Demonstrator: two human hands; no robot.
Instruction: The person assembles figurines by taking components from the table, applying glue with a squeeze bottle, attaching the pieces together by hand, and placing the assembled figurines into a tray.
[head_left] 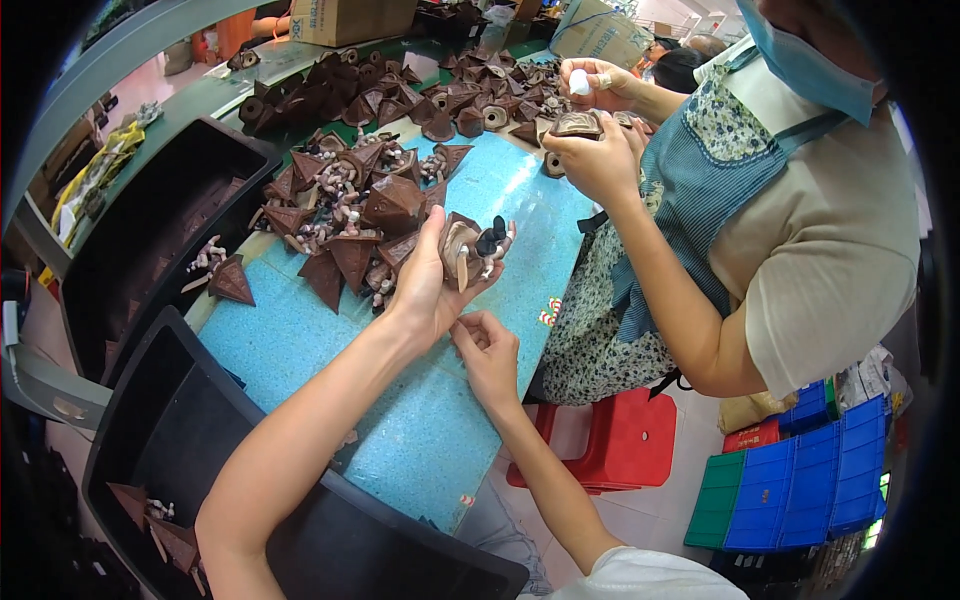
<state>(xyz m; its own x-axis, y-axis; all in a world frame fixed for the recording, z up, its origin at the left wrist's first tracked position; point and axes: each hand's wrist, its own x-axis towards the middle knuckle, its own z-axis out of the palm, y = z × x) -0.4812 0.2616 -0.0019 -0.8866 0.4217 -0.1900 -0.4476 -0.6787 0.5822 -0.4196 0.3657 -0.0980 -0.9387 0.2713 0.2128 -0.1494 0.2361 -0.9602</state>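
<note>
My left hand (425,285) is closed around a brown figurine piece (462,250). The piece has a tan hollow side turned up, and a small pale-and-black figure (492,243) sticks out at its right. Just below, my right hand (487,355) is held near the left one with its fingers curled and thumb against them; anything between the fingertips is hidden. Beyond my left hand lies a heap of brown pyramid-shaped pieces (394,203) with small figures attached. The hands are over a blue tabletop (390,410).
A co-worker at the right holds a similar brown piece (577,124) and something white (579,82). More brown pieces (372,90) cover the far table. Black bins (215,395) stand at the left. A red stool (625,440) and blue crates (800,480) are at the lower right.
</note>
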